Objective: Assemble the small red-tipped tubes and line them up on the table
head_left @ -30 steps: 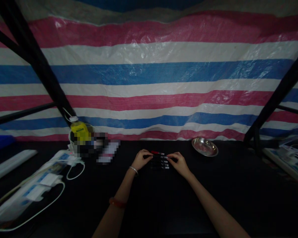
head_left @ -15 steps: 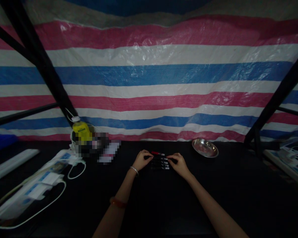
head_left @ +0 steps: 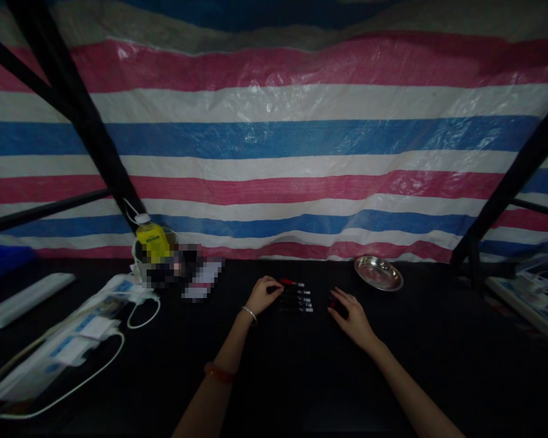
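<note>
Several dark pens [head_left: 305, 300] with pale ends lie side by side in a column on the black table [head_left: 283, 377]. A red pen [head_left: 291, 282] lies at the far end of that column. My left hand [head_left: 263, 295] is at the left ends of the pens, thumb and forefinger pinched near the upper ones; what is between the fingertips is too small to tell. To the right of the pens, apart from them, my right hand [head_left: 351, 314] rests low over the table with its fingers spread. A small dark red thing [head_left: 332, 303] shows by its fingertips.
A round metal dish [head_left: 379, 274] sits at the back right. At the left are a yellow bottle [head_left: 153, 241], power strips with white cables [head_left: 91, 331] and a blurred-out patch. Black frame bars and a striped sheet stand behind.
My right hand has moved right, away from the pens, and its fingers have opened out. My left hand has stayed by the pens' left ends.
</note>
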Available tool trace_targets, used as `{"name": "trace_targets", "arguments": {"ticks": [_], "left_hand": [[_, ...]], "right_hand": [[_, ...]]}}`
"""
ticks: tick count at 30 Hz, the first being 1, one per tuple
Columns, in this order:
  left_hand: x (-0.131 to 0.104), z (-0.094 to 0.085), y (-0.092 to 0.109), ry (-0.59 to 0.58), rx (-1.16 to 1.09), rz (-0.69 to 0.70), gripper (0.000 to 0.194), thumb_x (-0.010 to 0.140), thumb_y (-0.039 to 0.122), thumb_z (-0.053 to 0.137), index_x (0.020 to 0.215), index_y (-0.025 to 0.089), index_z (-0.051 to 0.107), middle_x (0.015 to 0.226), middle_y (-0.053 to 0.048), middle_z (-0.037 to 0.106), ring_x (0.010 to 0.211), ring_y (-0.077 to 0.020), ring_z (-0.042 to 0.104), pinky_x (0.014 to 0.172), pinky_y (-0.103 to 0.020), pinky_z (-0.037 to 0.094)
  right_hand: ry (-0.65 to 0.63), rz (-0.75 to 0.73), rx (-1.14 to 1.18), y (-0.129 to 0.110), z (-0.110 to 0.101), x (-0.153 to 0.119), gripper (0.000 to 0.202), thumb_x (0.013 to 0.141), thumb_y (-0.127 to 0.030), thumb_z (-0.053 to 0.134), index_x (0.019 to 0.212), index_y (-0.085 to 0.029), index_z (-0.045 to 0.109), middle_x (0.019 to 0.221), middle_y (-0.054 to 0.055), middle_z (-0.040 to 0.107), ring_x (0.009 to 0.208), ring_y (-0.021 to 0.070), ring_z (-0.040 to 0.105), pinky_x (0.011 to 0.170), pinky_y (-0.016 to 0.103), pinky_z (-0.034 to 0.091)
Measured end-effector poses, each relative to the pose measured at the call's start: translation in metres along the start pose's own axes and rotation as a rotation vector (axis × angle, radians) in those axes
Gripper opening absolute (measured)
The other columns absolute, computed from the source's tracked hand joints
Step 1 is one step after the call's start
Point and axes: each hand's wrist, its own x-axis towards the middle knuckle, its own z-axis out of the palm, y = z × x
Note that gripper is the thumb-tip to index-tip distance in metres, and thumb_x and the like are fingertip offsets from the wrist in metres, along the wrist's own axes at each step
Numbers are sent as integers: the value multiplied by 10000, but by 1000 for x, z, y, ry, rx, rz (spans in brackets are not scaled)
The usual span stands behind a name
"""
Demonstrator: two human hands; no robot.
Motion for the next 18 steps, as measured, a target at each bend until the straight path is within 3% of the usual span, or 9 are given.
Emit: {"name": "trace_targets", "arguments": {"ticks": [12, 18], "left_hand": [[0, 0, 1, 18, 7, 8, 123, 732, 284, 622, 768, 200, 704, 838, -52, 624, 825, -178, 576, 813, -334, 442], [-1, -1, 17, 61, 89, 30, 144, 783, 278, 561, 783, 196, 679, 840, -50, 621, 830, -176, 569, 802, -325, 443]], "right_hand": [[-6, 37, 172, -3, 0, 1, 181, 811, -310, 574, 934, -263, 697, 1016, 65, 685, 970, 235, 597, 853, 454, 474], [1, 79, 176, -2, 0, 2, 182, 807, -335, 561, 855, -238, 708, 952, 75, 678, 926, 236, 597, 850, 439, 453]]}}
